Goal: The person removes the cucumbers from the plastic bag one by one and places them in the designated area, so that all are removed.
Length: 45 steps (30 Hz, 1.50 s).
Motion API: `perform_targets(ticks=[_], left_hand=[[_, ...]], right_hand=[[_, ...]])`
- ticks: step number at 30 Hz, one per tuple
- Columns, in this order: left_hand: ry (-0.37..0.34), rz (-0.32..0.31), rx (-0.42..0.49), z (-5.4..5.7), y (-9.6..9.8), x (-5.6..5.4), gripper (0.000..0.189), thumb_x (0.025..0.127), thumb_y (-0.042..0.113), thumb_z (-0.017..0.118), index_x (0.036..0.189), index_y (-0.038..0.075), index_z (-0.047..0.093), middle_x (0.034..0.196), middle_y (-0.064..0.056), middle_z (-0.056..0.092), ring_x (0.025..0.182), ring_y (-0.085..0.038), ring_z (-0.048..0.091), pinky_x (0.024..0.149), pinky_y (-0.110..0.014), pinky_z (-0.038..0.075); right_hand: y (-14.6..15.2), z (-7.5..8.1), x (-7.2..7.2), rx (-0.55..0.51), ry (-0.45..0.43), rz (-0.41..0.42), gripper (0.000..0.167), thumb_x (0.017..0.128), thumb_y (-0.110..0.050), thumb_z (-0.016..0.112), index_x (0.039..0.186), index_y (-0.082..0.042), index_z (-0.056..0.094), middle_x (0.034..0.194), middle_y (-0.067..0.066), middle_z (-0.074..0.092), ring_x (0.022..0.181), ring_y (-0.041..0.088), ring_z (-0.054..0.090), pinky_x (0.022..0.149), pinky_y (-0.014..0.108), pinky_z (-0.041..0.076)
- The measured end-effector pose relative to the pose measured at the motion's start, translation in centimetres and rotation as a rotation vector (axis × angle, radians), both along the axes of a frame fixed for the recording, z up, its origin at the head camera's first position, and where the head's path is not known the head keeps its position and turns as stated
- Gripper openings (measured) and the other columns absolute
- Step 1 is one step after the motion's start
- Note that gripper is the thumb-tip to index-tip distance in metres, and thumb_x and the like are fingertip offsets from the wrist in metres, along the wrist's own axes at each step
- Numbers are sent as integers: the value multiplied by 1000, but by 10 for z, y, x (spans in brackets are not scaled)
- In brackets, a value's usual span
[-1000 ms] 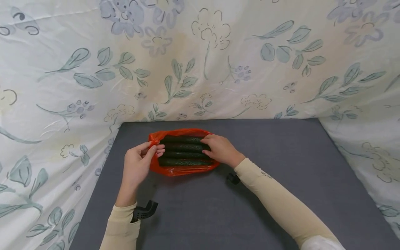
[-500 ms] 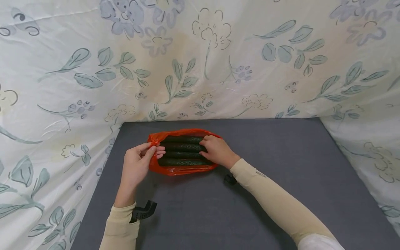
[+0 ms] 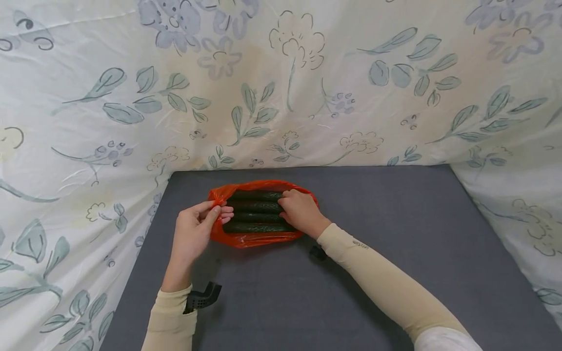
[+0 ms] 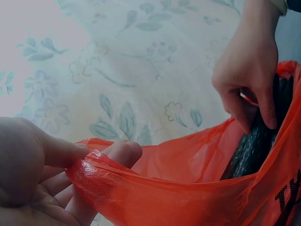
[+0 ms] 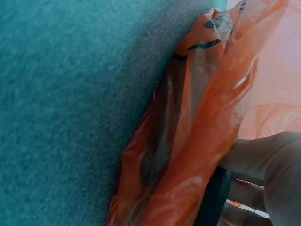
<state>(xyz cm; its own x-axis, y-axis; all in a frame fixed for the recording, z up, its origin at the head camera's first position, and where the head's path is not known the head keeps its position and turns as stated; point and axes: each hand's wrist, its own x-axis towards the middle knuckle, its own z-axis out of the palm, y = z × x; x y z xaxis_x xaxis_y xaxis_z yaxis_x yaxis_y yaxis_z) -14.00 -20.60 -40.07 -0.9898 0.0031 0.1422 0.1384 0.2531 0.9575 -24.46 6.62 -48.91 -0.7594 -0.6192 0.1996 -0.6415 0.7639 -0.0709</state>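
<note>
Several dark green cucumbers (image 3: 258, 217) lie side by side inside a red plastic bag (image 3: 263, 239) on the grey table. My left hand (image 3: 193, 233) pinches the bag's left rim between thumb and fingers and holds the mouth spread. In the left wrist view that gathered rim (image 4: 99, 181) sits between thumb and fingertips. My right hand (image 3: 303, 210) reaches into the bag from the right. Its thumb and fingers are curled over the cucumbers' right ends; how many it grips I cannot tell. The right wrist view shows the fingers (image 5: 254, 157) behind the bag's red wall, against a dark cucumber (image 5: 216, 200).
The grey tabletop (image 3: 272, 302) stretches around the bag. A floral cloth (image 3: 307, 122) hangs behind the table and along its sides. Each wrist wears a black camera mount, such as the left mount (image 3: 204, 296).
My right hand has slid slightly left along the cucumbers, deeper into the bag, and more of the bag's right rim shows behind it. The left hand has barely moved.
</note>
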Motion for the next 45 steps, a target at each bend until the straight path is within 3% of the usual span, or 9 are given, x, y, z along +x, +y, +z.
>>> perform_targets(ticks=[12,21,29,36,45], left_hand=[[28,11,-16,-2,-6,0,32,111,3,62,137,-15,65,115,-28,76,91,-12,80,88,-27,62],[37,19,-40,-3,-9,0,32,111,4,61,138,-14,65,115,-26,77,96,-22,81,89,-26,61],[36,4,-24,-3,-10,0,31,112,3,60,137,-14,66,117,-27,76,93,-12,80,89,-26,62],[34,12,-43,-2,-10,0,31,112,5,60,136,-14,67,116,-26,77,92,-12,80,89,-25,61],[37,19,-57,-2,-12,0,31,112,5,60,136,-13,67,116,-25,77,93,-13,80,90,-25,61]], right_hand=[[6,-1,3,-49,136,-27,12,95,-24,89,105,-18,84,98,0,72,85,22,66,58,37,62],[22,4,8,-71,105,-40,17,98,-23,86,113,-17,84,102,1,72,90,24,67,60,40,63],[35,10,12,-97,102,-43,27,99,-25,84,124,-14,83,109,2,74,92,24,68,64,41,64],[46,17,13,-131,116,-45,30,99,-25,84,127,-13,82,117,3,76,98,24,70,62,43,64],[60,24,12,-184,95,-56,31,99,-23,85,128,-13,82,115,3,77,100,25,71,62,46,64]])
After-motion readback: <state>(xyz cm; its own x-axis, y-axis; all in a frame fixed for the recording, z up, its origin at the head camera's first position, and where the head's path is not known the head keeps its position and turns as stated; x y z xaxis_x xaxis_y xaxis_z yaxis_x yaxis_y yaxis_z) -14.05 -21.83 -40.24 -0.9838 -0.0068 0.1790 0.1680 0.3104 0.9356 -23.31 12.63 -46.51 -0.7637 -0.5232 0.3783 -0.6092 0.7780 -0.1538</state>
